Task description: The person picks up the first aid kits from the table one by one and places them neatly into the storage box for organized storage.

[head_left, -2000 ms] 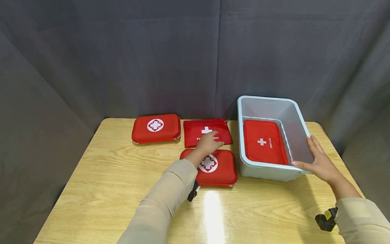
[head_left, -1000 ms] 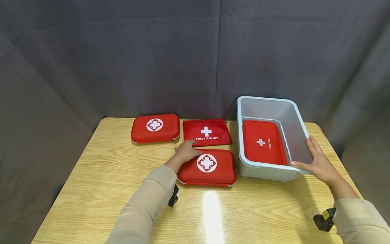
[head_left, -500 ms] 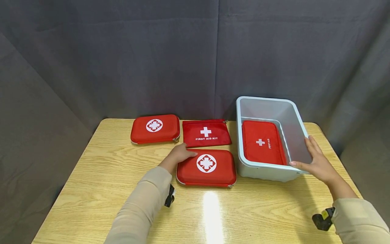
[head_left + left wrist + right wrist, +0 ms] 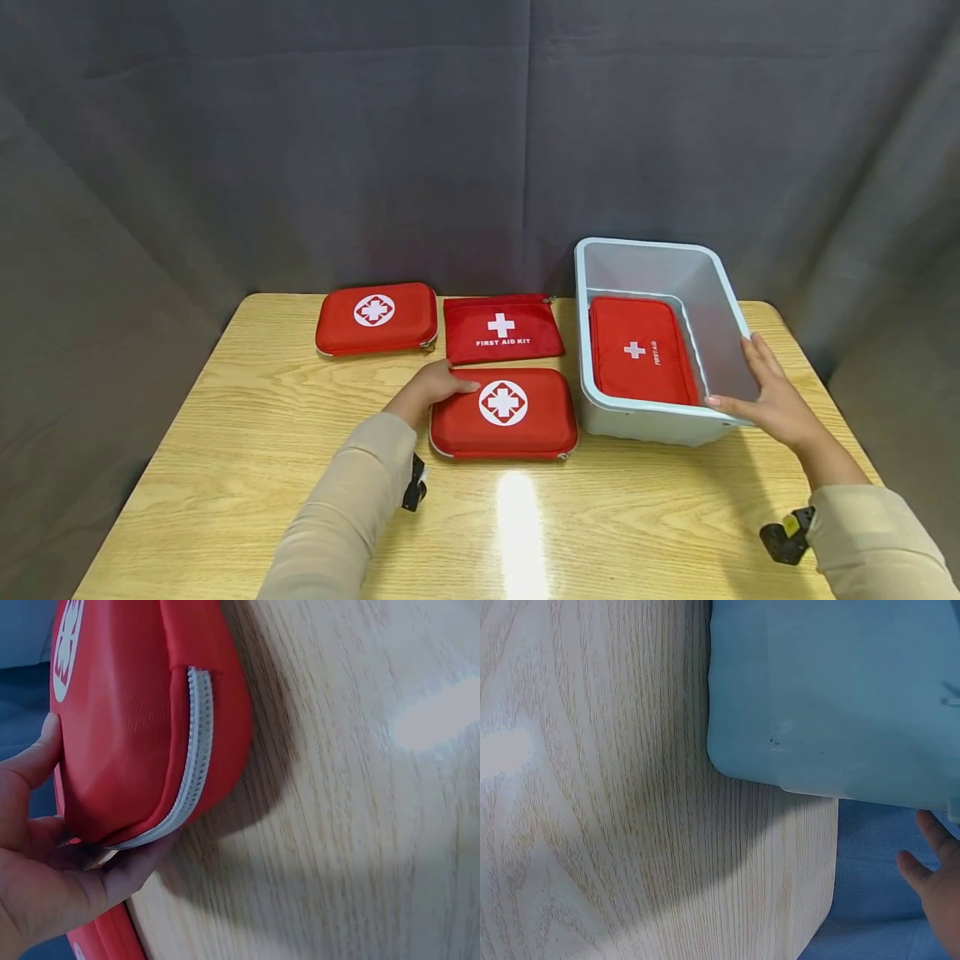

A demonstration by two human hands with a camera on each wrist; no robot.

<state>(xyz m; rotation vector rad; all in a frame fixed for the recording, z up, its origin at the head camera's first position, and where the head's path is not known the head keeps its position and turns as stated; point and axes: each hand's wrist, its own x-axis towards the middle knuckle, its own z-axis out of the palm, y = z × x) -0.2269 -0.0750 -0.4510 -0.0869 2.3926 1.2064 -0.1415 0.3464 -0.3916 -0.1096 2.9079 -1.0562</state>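
My left hand point(image 4: 433, 387) grips the left end of a red zippered first aid case point(image 4: 517, 437) at the front of the table. In the left wrist view the thumb lies on the case's top and the fingers reach under its zipped edge point(image 4: 196, 750). My right hand point(image 4: 780, 410) rests at the near right corner of a pale grey-blue plastic bin point(image 4: 652, 427), fingers spread straight along the rim. Inside the bin lies a flat red first aid pouch point(image 4: 637, 375). The right wrist view shows two extended fingers point(image 4: 930, 851) by the bin's side.
Behind the gripped case is a flat red first aid kit pouch point(image 4: 501, 350) with a zipper. A second red hard case point(image 4: 405, 321) sits at the back left. All stand on a wooden table point(image 4: 247, 433), with a grey curtain point(image 4: 375, 150) behind.
My left hand has drawn back from over the rear pouch to the left end of the front case and taken hold of it. The right hand stays at the bin.
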